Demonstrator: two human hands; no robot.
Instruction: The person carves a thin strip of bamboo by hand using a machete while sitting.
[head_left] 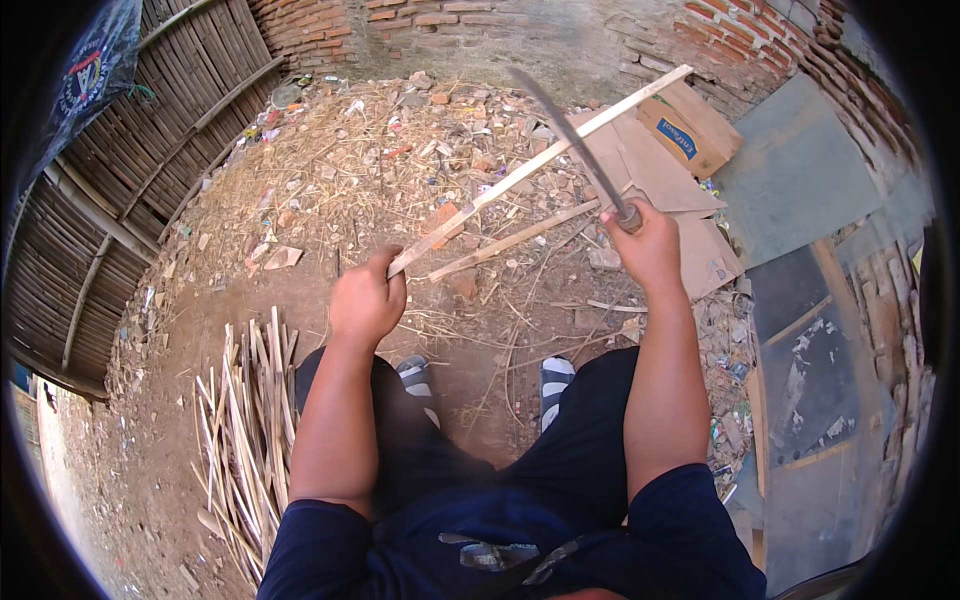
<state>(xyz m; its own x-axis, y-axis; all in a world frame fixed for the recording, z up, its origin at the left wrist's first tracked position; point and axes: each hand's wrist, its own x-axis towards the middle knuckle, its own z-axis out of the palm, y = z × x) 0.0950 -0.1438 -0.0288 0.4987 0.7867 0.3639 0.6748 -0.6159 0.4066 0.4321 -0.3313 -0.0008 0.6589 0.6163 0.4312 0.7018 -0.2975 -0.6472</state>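
My left hand (369,297) is closed round the near end of a long pale bamboo strip (510,180), which slants up and away to the right. In my right hand (645,245) is the handle of a machete (585,150); its long dark blade points up and to the left. The blade crosses the strip towards its far half; whether the two touch I cannot tell. Below them a second bamboo strip (515,241) lies slanting, its far end close to my right hand. To the left of my legs rests a pile of thin split strips (250,430).
Rubble and dry straw (340,170) cover the ground ahead, up to a brick wall (480,40). A woven bamboo fence (130,170) stands on the left. Flattened cardboard (665,165), a box (700,125) and grey sheets (800,160) lie at the right. My sandalled feet are below.
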